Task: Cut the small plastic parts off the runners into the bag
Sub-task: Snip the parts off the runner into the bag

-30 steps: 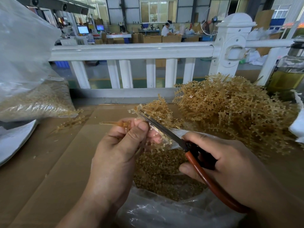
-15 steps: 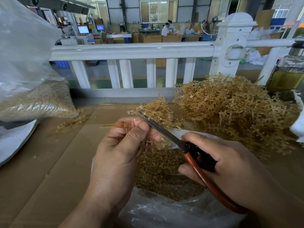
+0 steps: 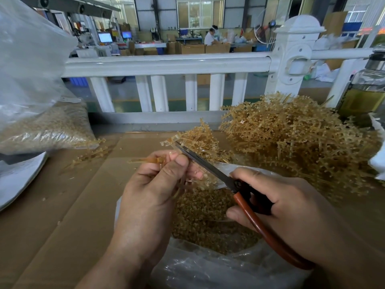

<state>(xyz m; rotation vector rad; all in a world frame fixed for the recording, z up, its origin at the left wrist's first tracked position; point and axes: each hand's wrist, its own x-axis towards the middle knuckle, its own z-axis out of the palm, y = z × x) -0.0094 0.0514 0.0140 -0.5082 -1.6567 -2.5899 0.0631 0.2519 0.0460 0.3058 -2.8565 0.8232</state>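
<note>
My left hand pinches an amber plastic runner above an open clear bag that holds several cut amber parts. My right hand grips scissors with red-brown and black handles. Their blades look closed and lie against the runner just beyond my left thumb, with the tip pointing up and left. A big heap of uncut runners lies at the right, beyond my right hand.
Brown cardboard covers the table. A second clear bag of parts lies at the far left, with a white sheet below it. A white railing borders the far edge. A bottle of yellowish liquid stands at the right.
The scissors blades have slid slightly along the runner and closed; both hands stay almost in place above the bag.
</note>
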